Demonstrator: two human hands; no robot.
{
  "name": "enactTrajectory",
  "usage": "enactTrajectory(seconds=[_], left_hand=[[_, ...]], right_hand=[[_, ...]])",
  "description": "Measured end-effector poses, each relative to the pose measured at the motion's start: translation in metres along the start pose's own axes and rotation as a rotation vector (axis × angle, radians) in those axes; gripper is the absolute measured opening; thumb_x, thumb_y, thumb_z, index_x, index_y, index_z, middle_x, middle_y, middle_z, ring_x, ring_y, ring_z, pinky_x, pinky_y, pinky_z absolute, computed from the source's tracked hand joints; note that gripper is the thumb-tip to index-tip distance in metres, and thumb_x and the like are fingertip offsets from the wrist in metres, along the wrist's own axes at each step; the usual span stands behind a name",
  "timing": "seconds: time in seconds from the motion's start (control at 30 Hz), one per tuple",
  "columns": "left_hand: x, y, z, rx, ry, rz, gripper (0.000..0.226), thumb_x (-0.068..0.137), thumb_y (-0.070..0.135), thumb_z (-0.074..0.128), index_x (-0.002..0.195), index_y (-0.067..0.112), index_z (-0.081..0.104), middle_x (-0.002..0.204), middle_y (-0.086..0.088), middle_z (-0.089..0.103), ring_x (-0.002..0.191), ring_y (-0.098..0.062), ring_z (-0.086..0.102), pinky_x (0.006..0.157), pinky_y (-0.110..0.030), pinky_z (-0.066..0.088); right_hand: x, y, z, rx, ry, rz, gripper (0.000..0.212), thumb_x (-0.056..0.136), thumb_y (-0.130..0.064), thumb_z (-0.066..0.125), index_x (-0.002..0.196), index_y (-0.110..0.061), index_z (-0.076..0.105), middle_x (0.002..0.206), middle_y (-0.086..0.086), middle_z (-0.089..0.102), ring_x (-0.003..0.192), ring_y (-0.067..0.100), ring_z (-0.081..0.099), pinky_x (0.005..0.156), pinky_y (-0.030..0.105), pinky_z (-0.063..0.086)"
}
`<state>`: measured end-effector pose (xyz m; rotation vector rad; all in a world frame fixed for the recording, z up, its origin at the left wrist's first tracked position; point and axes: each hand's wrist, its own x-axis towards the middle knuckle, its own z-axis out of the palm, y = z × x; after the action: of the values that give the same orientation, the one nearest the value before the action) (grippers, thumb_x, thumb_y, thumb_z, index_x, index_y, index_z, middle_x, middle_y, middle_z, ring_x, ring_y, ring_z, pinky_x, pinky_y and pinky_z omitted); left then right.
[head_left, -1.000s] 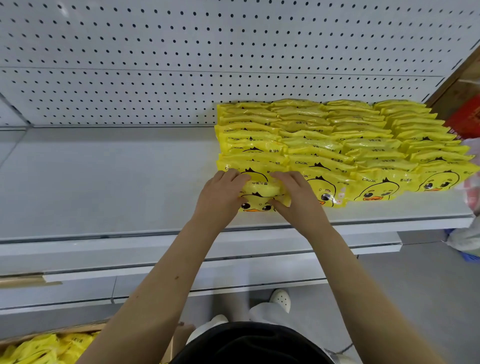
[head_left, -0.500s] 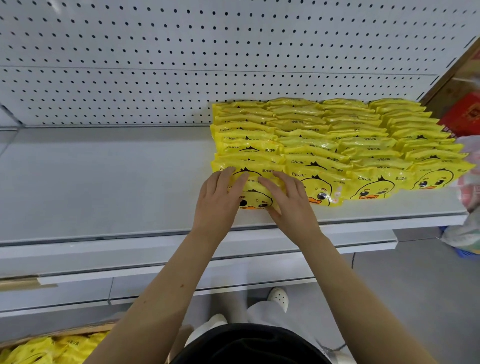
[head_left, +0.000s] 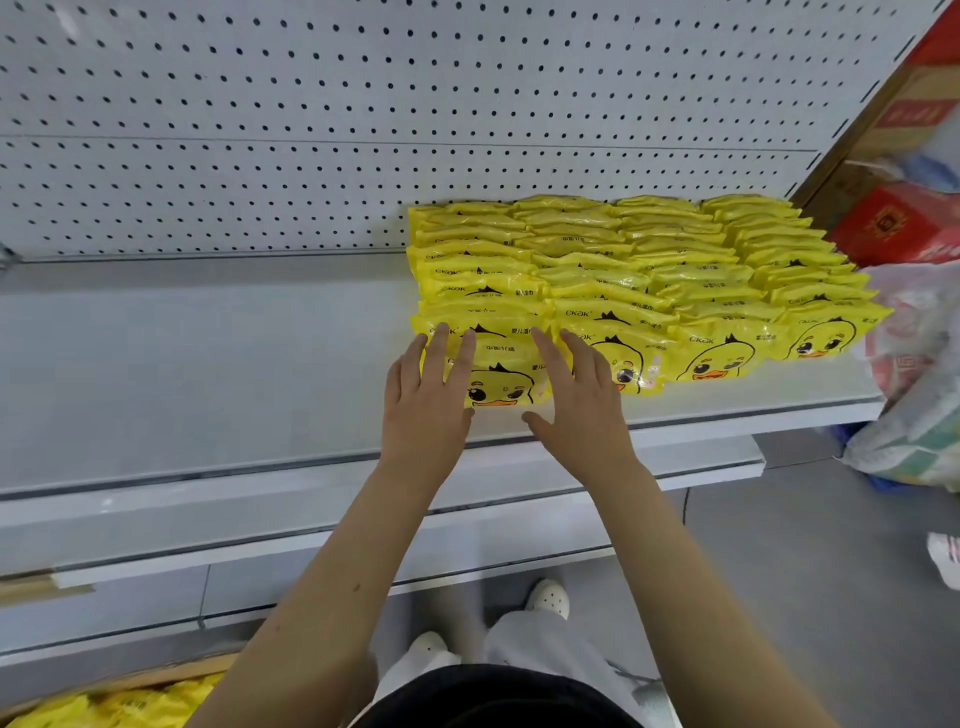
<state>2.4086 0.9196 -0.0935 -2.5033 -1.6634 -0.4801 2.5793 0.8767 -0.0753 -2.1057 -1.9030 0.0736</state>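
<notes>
- Where the pegboard (head_left: 260, 104) rises at the back, a grey shelf (head_left: 208, 364) runs along its foot.
- Yellow duck packs (head_left: 649, 260) fill the shelf's right part in four overlapping rows, back to front.
- One front pack (head_left: 501, 374) lies at the near end of the leftmost row, close to the shelf's front lip, duck face up.
- On its left side the left hand (head_left: 426, 410) lies flat, fingers straight and spread, gripping nothing.
- At its right edge the right hand (head_left: 582, 410) lies flat, fingers straight, thumb out by the front corner, gripping nothing.
</notes>
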Motion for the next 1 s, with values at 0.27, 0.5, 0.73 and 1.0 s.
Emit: enactTrajectory(seconds=[0.27,0.5,0.73,1.0], left_hand=[[-0.020,0.010,-0.021,-0.035,-0.047,-0.031,0.079,0.081,0.034,0.070,0.147,0.020,0.029,0.154,-0.008,0.024,0.141,-0.031,0.021,0.111,-0.044,0.024],[-0.051,0.027,-0.026,-0.067,-0.090,-0.108,0.071,0.087,0.035,0.063,0.148,0.024,0.027,0.154,-0.002,0.026,0.141,-0.026,0.022,0.111,-0.041,0.024],[-0.114,0.051,-0.022,-0.077,-0.206,-0.252,0.065,0.093,0.034,0.054,0.149,0.024,0.023,0.155,-0.001,0.023,0.143,-0.023,0.019,0.114,-0.037,0.021],[-0.216,0.051,-0.011,-0.006,-0.357,-0.431,0.070,0.091,0.032,0.054,0.150,0.025,0.016,0.157,-0.002,0.017,0.145,-0.024,0.015,0.114,-0.038,0.020]], right_hand=[[-0.026,0.006,-0.026,0.027,-0.094,-0.027,0.071,0.084,-0.034,0.068,0.145,-0.026,0.032,0.143,-0.001,0.040,0.135,0.024,0.032,0.107,0.038,0.033],[-0.044,0.016,-0.036,0.006,-0.137,-0.115,0.065,0.088,-0.039,0.062,0.144,-0.026,0.033,0.142,-0.005,0.042,0.132,0.020,0.034,0.104,0.036,0.036],[-0.096,0.031,-0.019,0.118,-0.152,-0.173,0.069,0.088,-0.037,0.060,0.147,-0.027,0.026,0.146,-0.006,0.037,0.132,0.019,0.035,0.105,0.034,0.035],[-0.147,0.016,0.031,0.210,-0.294,-0.300,0.076,0.085,-0.042,0.065,0.147,-0.027,0.024,0.145,-0.003,0.040,0.131,0.020,0.039,0.105,0.033,0.037]])
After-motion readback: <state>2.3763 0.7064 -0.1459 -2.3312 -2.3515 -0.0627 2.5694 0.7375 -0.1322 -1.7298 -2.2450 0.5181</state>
